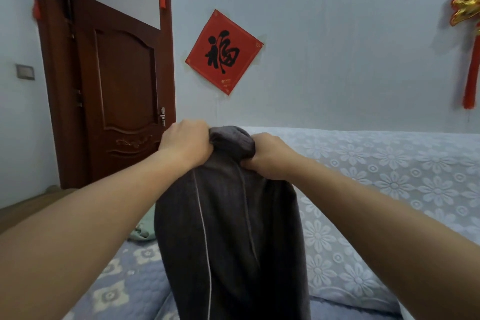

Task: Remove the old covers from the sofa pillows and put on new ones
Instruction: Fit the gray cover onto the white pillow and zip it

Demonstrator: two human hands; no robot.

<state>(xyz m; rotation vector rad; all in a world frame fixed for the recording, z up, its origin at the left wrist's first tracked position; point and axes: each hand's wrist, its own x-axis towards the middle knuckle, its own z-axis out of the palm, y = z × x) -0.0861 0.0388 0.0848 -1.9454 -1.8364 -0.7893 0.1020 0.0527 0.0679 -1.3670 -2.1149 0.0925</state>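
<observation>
A dark grey pillow cover (231, 236) with thin light piping stands upright in front of me, filled out as if a pillow is inside. Its top end is bunched into a rolled fold. My left hand (185, 141) grips that bunched top from the left. My right hand (270, 154) grips it from the right, fingers closed in the fabric. The pillow itself is hidden inside the cover. The lower end rests on the sofa (389, 189).
The sofa has a pale blue floral lace cover. A pale green cloth (144, 228) lies behind the pillow at the left. A brown wooden door (122, 86) stands at the left, and a red paper square (224, 52) hangs on the wall.
</observation>
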